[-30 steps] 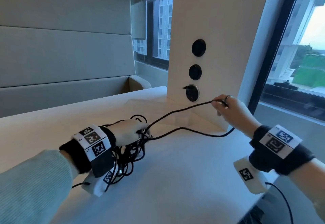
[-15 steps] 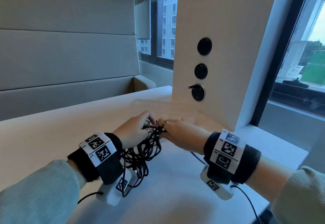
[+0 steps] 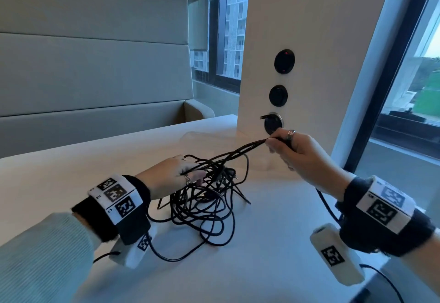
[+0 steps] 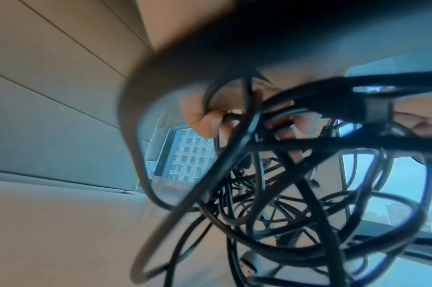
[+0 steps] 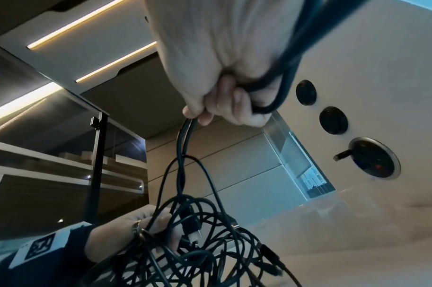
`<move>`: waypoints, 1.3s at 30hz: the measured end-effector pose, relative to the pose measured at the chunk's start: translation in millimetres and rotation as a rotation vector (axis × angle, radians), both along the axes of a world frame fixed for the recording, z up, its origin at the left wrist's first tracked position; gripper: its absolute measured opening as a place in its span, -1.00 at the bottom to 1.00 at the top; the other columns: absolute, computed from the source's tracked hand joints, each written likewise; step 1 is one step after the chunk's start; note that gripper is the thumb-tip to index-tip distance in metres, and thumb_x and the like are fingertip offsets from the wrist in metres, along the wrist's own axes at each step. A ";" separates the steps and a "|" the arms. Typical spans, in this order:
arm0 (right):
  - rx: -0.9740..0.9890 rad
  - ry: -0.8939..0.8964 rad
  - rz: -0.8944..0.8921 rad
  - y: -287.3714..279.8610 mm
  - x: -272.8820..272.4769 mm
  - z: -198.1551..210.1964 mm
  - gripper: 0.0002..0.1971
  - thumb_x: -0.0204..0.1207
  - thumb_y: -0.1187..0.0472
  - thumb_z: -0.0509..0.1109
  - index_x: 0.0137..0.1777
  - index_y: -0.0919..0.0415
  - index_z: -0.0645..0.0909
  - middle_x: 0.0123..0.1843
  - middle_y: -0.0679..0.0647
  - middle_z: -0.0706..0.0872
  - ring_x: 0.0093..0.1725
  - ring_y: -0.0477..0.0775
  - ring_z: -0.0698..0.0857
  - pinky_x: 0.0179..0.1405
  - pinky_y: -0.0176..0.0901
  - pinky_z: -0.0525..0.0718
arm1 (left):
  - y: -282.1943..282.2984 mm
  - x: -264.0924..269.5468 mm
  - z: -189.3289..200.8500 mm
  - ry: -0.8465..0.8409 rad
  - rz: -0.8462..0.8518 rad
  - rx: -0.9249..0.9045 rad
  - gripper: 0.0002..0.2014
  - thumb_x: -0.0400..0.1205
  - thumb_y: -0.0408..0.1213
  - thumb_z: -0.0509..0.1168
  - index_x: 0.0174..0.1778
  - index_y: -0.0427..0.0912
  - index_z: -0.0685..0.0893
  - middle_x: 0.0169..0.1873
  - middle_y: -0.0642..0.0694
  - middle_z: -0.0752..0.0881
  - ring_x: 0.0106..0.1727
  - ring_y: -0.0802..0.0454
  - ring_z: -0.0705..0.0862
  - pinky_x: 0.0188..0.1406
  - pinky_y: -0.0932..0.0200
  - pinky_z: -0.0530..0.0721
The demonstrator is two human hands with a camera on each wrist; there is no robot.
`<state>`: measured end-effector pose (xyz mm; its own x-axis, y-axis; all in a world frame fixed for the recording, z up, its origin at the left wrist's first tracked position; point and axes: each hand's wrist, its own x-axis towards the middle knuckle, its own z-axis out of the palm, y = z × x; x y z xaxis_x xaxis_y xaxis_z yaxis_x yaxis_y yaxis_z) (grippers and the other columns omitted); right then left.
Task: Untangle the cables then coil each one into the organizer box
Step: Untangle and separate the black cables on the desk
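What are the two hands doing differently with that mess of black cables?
The right hand is raised near the wall panel, while the left hand stays low at the tangle on the table. The right pinches a few strands pulled taut; the left grips the bundle itself. Both wear a ring and a marker-covered wristband.

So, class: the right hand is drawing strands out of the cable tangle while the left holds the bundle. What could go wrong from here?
1. The right hand grips several strands at once, not one, so pulling may tighten knots in the cable tangle rather than free a cable.
2. The left hand has strands threaded among its fingers, which could snag.
3. Loose plug ends in the heap may catch on loops.
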<state>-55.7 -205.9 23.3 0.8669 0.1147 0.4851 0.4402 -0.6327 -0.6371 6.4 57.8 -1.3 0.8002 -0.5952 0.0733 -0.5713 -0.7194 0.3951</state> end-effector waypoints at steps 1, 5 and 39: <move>0.045 -0.002 -0.014 -1.6 0.8 -1.8 -0.72 0.62 0.10 0.23 -0.28 0.22 0.52 -0.66 -0.18 0.34 -0.59 -0.16 0.23 -0.48 -0.18 0.24 | -0.9 0.5 1.4 -0.015 -0.010 -0.005 -0.69 0.72 -0.06 0.06 -0.07 -0.07 0.68 -0.21 0.20 0.54 0.04 0.33 0.37 0.19 0.27 0.24; 0.243 0.057 -0.103 -14.2 6.1 -10.3 -0.69 0.63 0.07 0.22 -0.33 0.16 0.48 -0.67 -0.18 0.24 -0.64 -0.14 0.19 -0.54 -0.24 0.17 | -0.5 9.2 -2.9 -0.021 -0.026 0.011 -0.78 0.74 -0.18 0.05 0.07 -0.02 0.62 -0.21 0.27 0.54 -0.01 0.16 0.37 0.03 0.25 0.35; -0.527 0.525 0.062 53.0 18.6 -27.6 -0.60 0.49 -0.22 0.30 -0.23 0.14 0.53 -0.45 -0.06 0.59 -0.57 -0.13 0.44 -0.57 -0.41 0.40 | -40.7 -2.6 -34.0 -0.055 0.061 -0.347 -0.79 0.58 -0.36 0.31 -0.07 -0.01 0.41 -0.20 0.04 0.58 -0.12 0.04 0.56 -0.22 0.31 0.46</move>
<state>-37.1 -152.8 -4.3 0.9537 0.2742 -0.1235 0.2069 -0.8963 -0.3921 3.8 17.1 -35.3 0.8226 -0.4787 0.3069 -0.5589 -0.5811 0.5916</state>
